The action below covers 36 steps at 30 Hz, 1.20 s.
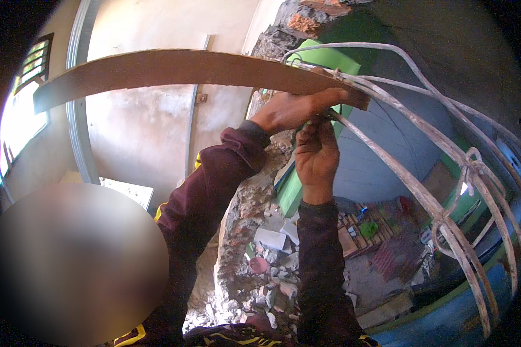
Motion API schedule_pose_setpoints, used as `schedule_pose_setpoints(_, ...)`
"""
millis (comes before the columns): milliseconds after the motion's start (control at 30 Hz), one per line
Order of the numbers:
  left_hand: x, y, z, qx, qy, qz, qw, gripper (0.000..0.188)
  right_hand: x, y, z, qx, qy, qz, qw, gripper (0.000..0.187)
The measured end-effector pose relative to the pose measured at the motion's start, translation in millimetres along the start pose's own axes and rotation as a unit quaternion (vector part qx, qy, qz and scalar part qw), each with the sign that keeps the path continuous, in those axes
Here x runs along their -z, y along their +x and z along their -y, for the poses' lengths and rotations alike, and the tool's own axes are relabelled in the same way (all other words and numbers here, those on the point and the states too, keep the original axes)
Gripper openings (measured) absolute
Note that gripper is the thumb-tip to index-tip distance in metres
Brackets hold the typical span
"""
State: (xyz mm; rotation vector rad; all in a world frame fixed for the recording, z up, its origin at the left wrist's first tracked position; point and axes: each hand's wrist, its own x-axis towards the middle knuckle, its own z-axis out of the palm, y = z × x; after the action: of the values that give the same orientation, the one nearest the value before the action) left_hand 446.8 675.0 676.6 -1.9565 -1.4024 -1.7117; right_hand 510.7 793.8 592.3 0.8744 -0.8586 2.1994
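A long, flat brown board (173,70), wood by its look, stretches across the upper part of the head view. My left hand (292,110) is closed on its right end, with fingers along the lower edge. Just below, my right hand (318,153) is raised palm toward me, its fingertips pinched together by the end of a thin metal rod (382,153). What sits between those fingertips is too small to make out. Several more pale rods (422,124), tied with wire loops (473,165), fan out to the right; some meet the board's right end.
A broken masonry wall edge (237,248) runs down the middle, with rubble (275,283) below. Behind my hands stands a green-painted strip (290,194). Far below on the right lies a wooden pallet (367,228). A blurred round patch covers the lower left.
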Motion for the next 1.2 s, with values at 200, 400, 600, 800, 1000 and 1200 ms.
schedule_pose_setpoints(200, -0.4, -0.4, 2.2, -0.012, -0.005, -0.011, 1.000, 0.046, 3.0, 1.9, -9.9, 0.017, -0.022, -0.058, 0.998, 0.023)
schedule_pose_setpoints(400, 2.2, -1.6, 5.3, 0.031, -0.001, 0.019, 0.999, 0.045, -11.5, -18.9, -10.1, 0.034, -0.146, -0.097, 0.984, 0.006)
schedule_pose_setpoints(600, 1.2, -7.1, 4.7, -0.022, 0.035, 0.006, 0.999, 0.050, -19.2, -44.5, -11.9, 0.086, -0.298, -0.120, 0.943, 0.009)
schedule_pose_setpoints(800, -11.4, -11.4, -1.4, -0.007, -0.064, -0.029, 0.997, 0.046, -19.2, -52.8, -8.5, 0.101, -0.428, -0.141, 0.887, 0.013)
schedule_pose_setpoints(1000, -19.6, -4.7, -10.0, -0.023, -0.059, -0.117, 0.991, 0.051, -19.1, -55.3, -8.9, 0.128, -0.438, -0.153, 0.877, 0.013)
schedule_pose_setpoints(1200, -16.6, -6.4, -24.4, 0.015, -0.021, -0.093, 0.995, 0.045, -17.6, -57.0, -3.9, 0.131, -0.503, -0.128, 0.845, 0.013)
